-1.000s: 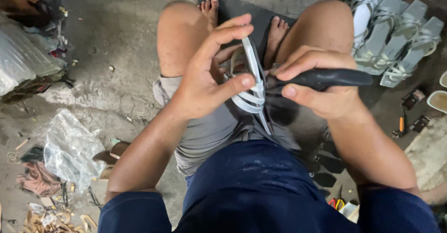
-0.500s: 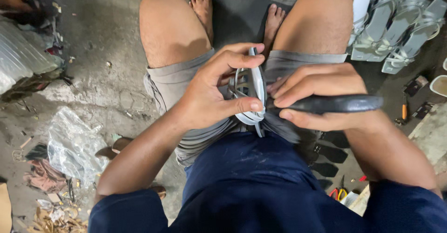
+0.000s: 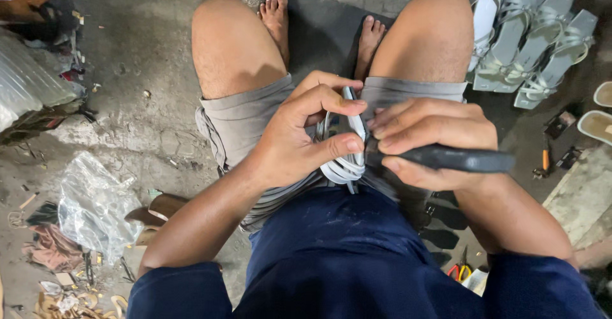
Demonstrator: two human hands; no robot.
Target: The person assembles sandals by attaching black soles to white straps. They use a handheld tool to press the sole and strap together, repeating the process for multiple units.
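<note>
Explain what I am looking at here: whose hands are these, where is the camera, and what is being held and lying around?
There is no machine. A camera worn on a person's head looks straight down at their own lap; they sit low over a concrete floor, knees apart, bare feet on a dark mat. The left hand pinches a pale strappy sandal held on edge over the lap. The right hand grips a tool with a black handle, its working end hidden against the sandal, so I cannot tell what kind it is. At the upper right of the picture lies a row of finished pale sandals. On the left of the picture are a crumpled clear plastic bag and scraps. Red-handled scissors lie near the right arm.
</note>
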